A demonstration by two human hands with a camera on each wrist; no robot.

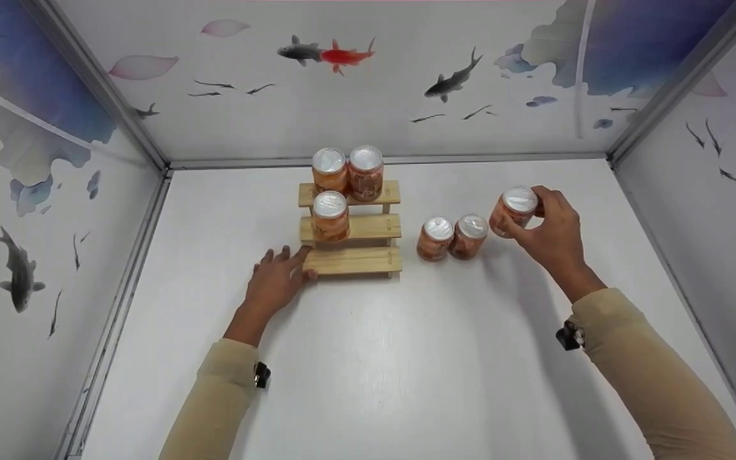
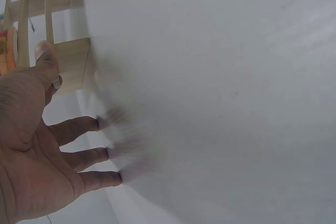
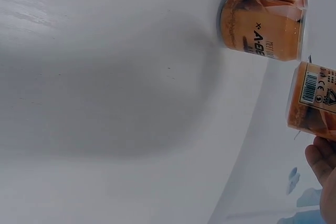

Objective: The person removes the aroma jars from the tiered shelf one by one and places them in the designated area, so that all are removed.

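This appears to be a small enclosed booth or test station, perhaps in a lab; which exactly cannot be told. A broad, glossy white, flat surface (image 1: 374, 358) is walled on three sides by upright white panels (image 1: 400, 108), edged with straight grey metal strips (image 1: 93, 83). Printed across them is a pond scene with dark grey fish (image 1: 22, 271), blue-and-grey leaf shapes (image 1: 630, 51) and pale pink petals (image 1: 144, 67). Small black devices (image 1: 570, 335) sit at the cuffs of two beige fabric sleeves (image 1: 636, 358).
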